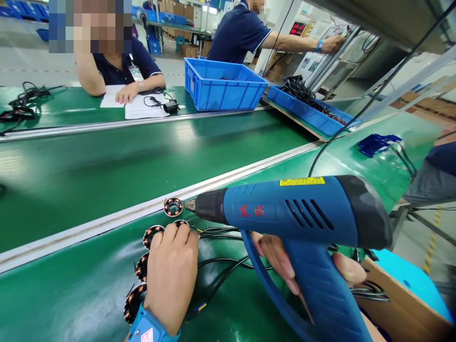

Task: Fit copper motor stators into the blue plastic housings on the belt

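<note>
Here, nearest to the wearer, the left hand (173, 273), banded at the wrist with a blue strap (151, 325), reaches forward palm down over the green desk (89, 285). Its fingers bend downward and their tips are hidden; I cannot tell whether they grip anything. The right hand (278, 261) has its fingers wrapped around the handle of a blue heat gun (270, 209), held with the nozzle pointing left. Black cables (224, 280) lie between the hands; a cardboard box (402, 294) stands at right. Copper-wound rings (131, 301) line the left hand's far side and front. The farthest ring (167, 207) lies just beside the nozzle tip, near a white rail (117, 232). Beyond the rail, a blue bin (228, 92) adjoins a shallow tray (329, 118) of black leads. Behind, one co-worker (142, 59) sits at papers (142, 108); another (235, 33) extends an arm.
</note>
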Motion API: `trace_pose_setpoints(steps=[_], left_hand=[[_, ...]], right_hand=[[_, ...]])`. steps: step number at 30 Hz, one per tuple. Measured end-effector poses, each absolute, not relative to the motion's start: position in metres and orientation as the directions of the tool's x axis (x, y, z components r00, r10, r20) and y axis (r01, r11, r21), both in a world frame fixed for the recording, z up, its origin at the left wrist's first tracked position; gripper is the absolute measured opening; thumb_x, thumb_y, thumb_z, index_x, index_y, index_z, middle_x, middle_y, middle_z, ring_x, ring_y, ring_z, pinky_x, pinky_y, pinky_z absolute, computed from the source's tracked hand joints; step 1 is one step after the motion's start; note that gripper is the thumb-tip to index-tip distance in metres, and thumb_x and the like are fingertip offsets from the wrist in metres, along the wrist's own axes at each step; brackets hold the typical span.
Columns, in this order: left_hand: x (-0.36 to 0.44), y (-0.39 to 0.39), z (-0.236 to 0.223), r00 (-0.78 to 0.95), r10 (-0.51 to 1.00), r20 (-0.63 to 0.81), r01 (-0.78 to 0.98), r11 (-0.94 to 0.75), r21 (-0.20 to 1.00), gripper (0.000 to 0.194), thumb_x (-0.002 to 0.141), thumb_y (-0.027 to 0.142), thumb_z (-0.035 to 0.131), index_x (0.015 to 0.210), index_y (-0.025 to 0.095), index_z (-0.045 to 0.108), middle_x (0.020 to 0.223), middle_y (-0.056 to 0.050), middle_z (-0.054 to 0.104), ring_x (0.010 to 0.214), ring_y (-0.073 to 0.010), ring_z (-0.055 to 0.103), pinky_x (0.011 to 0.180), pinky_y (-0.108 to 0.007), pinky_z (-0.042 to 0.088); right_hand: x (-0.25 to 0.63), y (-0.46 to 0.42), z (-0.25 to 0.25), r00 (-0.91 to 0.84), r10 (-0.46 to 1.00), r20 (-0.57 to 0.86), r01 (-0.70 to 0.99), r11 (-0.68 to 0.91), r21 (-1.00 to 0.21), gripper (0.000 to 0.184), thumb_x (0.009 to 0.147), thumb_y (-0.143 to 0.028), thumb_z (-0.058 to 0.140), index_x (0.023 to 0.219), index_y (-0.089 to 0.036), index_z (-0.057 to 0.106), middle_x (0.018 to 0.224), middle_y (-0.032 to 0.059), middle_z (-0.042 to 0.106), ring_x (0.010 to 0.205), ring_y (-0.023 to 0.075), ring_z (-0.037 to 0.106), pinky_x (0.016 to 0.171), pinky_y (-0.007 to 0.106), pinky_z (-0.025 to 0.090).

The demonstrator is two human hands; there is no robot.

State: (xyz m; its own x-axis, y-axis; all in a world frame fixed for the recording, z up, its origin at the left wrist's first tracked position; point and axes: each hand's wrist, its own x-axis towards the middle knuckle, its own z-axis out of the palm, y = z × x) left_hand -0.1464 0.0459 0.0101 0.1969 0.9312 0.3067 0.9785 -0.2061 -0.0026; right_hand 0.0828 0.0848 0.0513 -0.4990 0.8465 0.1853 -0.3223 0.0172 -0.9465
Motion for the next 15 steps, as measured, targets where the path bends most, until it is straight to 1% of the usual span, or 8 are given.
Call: trace_pose_setpoints(steps=[2,6,9,12,15], left_hand=[[-0.150,0.048,0.009,0.197,0.931,0.306,0.973,-0.223,0.051,0.011,0.088,0.015,0.071,0.079,0.021,0.067,0.084,-0.003,0.063,0.083,-0.0269,0.047,0.073,-0.041,0.029],[-0.157,0.050,0.006,0.169,0.937,0.305,0.966,-0.219,0.135,0.016,0.089,0.020,0.072,0.075,0.021,0.065,0.080,-0.003,0.062,0.081,-0.0267,0.047,0.071,-0.041,0.029],[-0.159,0.048,0.003,0.189,0.923,0.334,0.965,-0.238,0.113,0.013,0.091,0.022,0.069,0.078,0.020,0.066,0.080,-0.004,0.062,0.081,-0.0273,0.047,0.073,-0.042,0.030],[-0.159,0.044,0.003,0.220,0.918,0.329,0.961,-0.261,0.085,0.014,0.094,0.019,0.064,0.081,0.020,0.067,0.081,-0.005,0.061,0.081,-0.0274,0.047,0.073,-0.043,0.030],[-0.159,0.041,0.004,0.212,0.937,0.276,0.959,-0.254,0.127,0.009,0.090,0.013,0.067,0.085,0.020,0.069,0.084,-0.004,0.061,0.083,-0.0268,0.048,0.074,-0.042,0.030]], right_hand=[[0.083,0.085,0.046,-0.521,0.827,0.210,-0.324,0.036,-0.945,0.052,0.076,-0.075,0.048,0.068,-0.026,0.063,0.040,0.0001,0.044,0.054,0.0224,0.043,0.073,0.040,0.036],[0.081,0.087,0.044,-0.590,0.775,0.226,-0.341,0.015,-0.940,0.053,0.075,-0.077,0.047,0.071,-0.026,0.063,0.039,0.0014,0.047,0.055,0.0228,0.042,0.073,0.040,0.034],[0.073,0.091,0.045,-0.603,0.775,0.190,-0.349,-0.042,-0.936,0.051,0.073,-0.076,0.052,0.067,-0.026,0.063,0.039,0.0022,0.046,0.058,0.0236,0.042,0.074,0.040,0.034],[0.066,0.097,0.043,-0.616,0.758,0.216,-0.386,-0.051,-0.921,0.051,0.076,-0.074,0.053,0.071,-0.025,0.066,0.042,0.0021,0.047,0.060,0.0232,0.044,0.074,0.038,0.036],[0.062,0.104,0.037,-0.685,0.690,0.234,-0.385,-0.071,-0.920,0.057,0.078,-0.078,0.053,0.078,-0.024,0.069,0.050,0.0022,0.054,0.059,0.0219,0.048,0.069,0.036,0.038]])
